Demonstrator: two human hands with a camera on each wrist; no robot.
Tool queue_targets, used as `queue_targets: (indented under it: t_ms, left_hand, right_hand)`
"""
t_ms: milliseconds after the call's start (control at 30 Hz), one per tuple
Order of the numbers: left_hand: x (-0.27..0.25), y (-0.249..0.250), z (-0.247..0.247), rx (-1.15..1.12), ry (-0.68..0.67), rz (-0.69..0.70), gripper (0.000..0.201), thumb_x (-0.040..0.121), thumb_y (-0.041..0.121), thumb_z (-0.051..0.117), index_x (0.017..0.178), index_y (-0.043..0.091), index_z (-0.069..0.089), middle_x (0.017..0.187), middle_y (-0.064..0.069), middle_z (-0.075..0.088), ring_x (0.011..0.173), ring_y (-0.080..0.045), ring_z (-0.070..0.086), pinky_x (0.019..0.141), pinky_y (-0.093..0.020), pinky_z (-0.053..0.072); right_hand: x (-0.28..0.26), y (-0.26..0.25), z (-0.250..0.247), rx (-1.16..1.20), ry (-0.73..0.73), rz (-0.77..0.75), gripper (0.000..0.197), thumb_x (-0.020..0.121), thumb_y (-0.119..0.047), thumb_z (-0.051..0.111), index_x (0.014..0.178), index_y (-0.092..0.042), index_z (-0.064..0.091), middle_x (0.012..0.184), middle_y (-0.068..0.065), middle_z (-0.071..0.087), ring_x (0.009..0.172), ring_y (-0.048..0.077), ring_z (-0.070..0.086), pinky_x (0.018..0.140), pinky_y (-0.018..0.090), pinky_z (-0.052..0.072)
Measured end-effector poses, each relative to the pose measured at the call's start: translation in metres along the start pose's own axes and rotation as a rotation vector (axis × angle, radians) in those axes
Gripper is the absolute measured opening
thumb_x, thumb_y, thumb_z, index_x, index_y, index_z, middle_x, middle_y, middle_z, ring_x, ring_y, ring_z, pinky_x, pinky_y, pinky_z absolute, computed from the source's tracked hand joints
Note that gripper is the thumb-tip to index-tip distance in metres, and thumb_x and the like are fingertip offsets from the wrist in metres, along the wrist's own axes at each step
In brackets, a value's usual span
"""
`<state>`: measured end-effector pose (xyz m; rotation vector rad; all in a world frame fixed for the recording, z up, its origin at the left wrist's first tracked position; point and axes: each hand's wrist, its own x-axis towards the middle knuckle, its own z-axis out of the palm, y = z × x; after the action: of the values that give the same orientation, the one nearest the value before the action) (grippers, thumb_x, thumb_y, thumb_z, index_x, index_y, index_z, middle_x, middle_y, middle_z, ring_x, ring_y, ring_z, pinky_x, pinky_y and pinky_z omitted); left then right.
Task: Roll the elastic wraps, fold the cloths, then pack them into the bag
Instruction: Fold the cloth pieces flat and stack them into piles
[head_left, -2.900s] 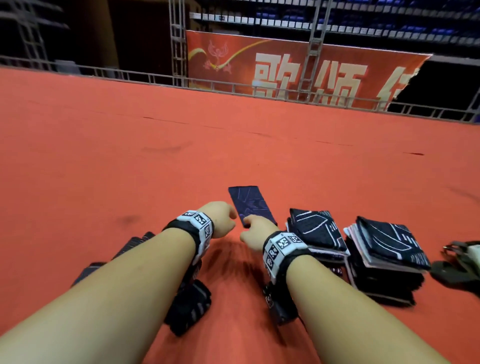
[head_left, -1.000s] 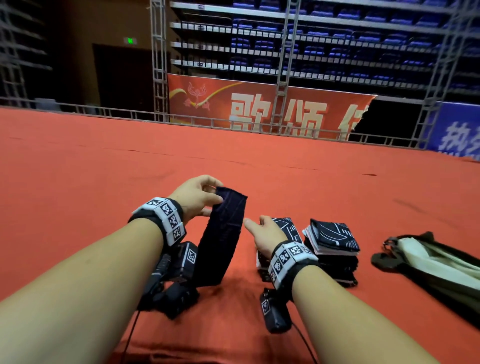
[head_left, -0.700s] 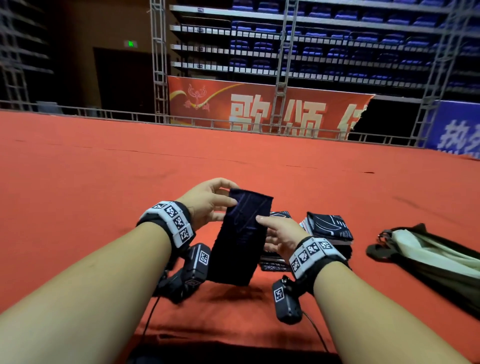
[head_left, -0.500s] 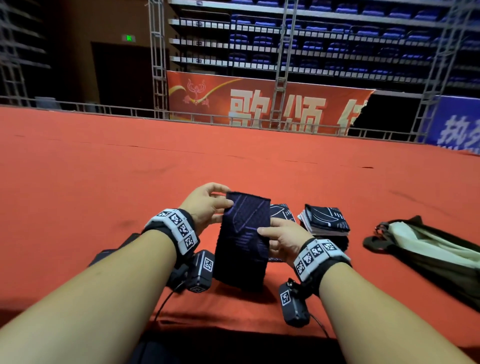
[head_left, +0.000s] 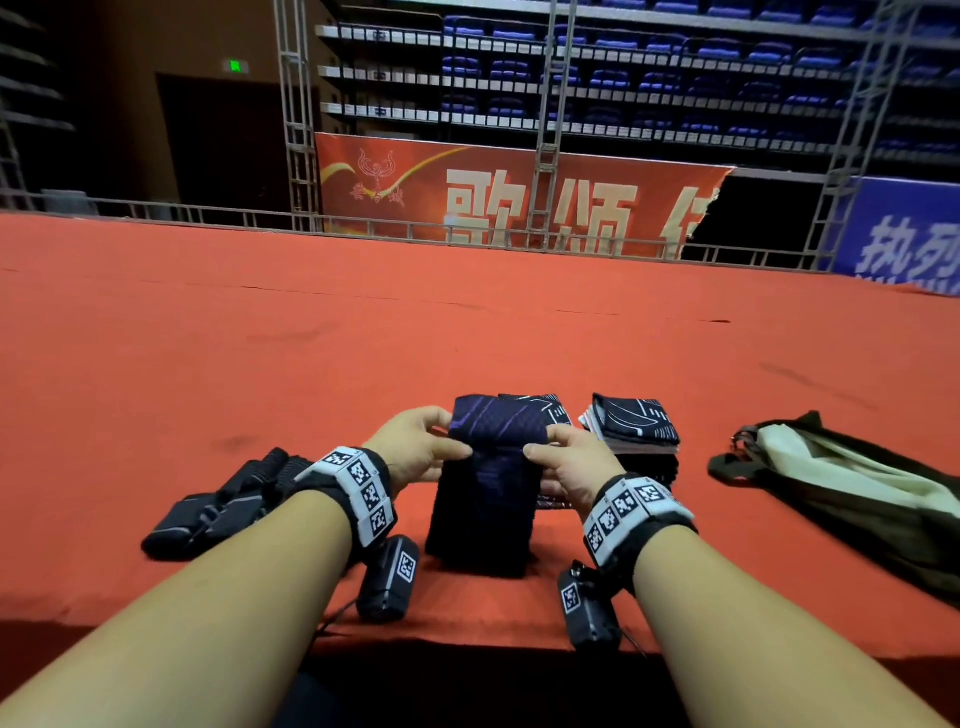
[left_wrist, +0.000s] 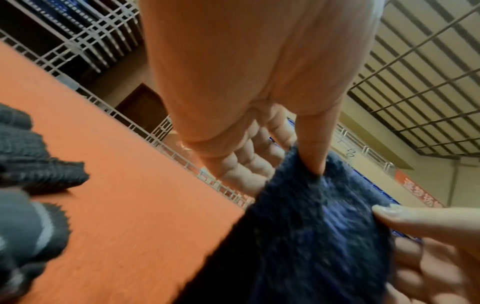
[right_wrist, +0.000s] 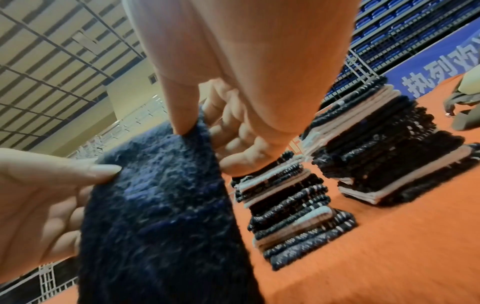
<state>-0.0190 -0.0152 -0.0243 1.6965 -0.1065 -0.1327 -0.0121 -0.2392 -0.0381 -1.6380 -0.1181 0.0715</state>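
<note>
At the bottom of the head view both forearms are reaching in from the lower corners, and just above them, at the centre of the frame, the two hands are working the top end of a dark navy elastic wrap (head_left: 488, 488). The left hand (head_left: 415, 452) is pinching its left edge between thumb and curled fingers, and the right hand (head_left: 566, 460) is pinching the right edge the same way; the wrist views are showing each thumb pressing into the fuzzy fabric. A few seconds ago the wrap was lying flat on the red carpet (head_left: 363, 338); since then it has been lifted, and its upper end is now turning over into a first fold while the rest is hanging down to the carpet. That suggests the rolling of this wrap is only beginning, with most of its length still loose. To the lower left, near the left wrist, more dark wraps (head_left: 218, 509) are lying in a heap, apparently waiting their turn. Just behind the hands, right of centre, two stacks of folded cloths (head_left: 634, 426) are standing side by side, so the folding seems well along. Farther right, the bag (head_left: 852, 488) is lying slack on the carpet, well apart from the hands, with nothing visibly packed yet.
</note>
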Motion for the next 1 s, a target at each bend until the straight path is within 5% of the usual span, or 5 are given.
queue_targets:
  t_ms: [200,467,633,767,1000]
  left_hand:
    - [0.005,-0.007,-0.002,0.227,0.054,0.265,0.038,0.075,-0.014,0.073,0.096,0.017,0.068,0.088,0.004,0.073,0.081,-0.011,0.065,0.082,-0.031,0.054]
    - [-0.014,-0.074,0.003,0.871,-0.345,-0.120,0.019,0.077,0.014,0.083,0.078,0.025,0.066,0.061,0.012,0.062,0.050,0.003,0.051,0.052,-0.014,0.042]
    - [-0.005,-0.081,0.005,0.683,-0.346,-0.266,0.018,0.083,0.026,0.083,0.072,0.021,0.069,0.065,0.009,0.066,0.054,-0.005,0.057,0.060,-0.018,0.045]
    - [0.010,-0.089,0.007,0.596,-0.272,-0.327,0.029,0.084,0.041,0.080,0.096,0.016,0.075,0.089,0.003,0.076,0.073,-0.011,0.068,0.074,-0.024,0.054]
    - [0.023,-0.083,0.019,0.972,-0.145,-0.350,0.043,0.088,0.058,0.068,0.080,0.018,0.056,0.067,0.003,0.061,0.058,-0.014,0.053,0.051,-0.021,0.037]
  right_hand:
    - [0.007,-0.001,0.002,-0.130,0.047,-0.176,0.029,0.077,0.005,0.070,0.070,-0.023,0.070,0.074,-0.001,0.070,0.074,0.019,0.065,0.076,0.039,0.056]
    - [-0.019,0.067,-0.008,-0.699,-0.424,0.150,0.014,0.073,-0.004,0.075,0.083,-0.012,0.069,0.071,-0.001,0.064,0.058,0.010,0.054,0.054,0.023,0.045]
    - [-0.013,0.075,-0.008,-0.450,-0.325,0.268,0.020,0.080,0.004,0.071,0.098,-0.004,0.067,0.077,0.005,0.062,0.064,0.014,0.060,0.057,0.027,0.052]
    - [-0.002,0.086,-0.008,-0.348,-0.198,0.358,0.032,0.085,-0.001,0.071,0.075,-0.017,0.045,0.062,0.005,0.046,0.050,0.015,0.049,0.057,0.037,0.056]
    - [0.010,0.092,-0.006,-0.307,-0.136,0.442,0.034,0.091,-0.004,0.068,0.074,-0.018,0.042,0.071,0.008,0.051,0.053,0.017,0.055,0.054,0.039,0.059]
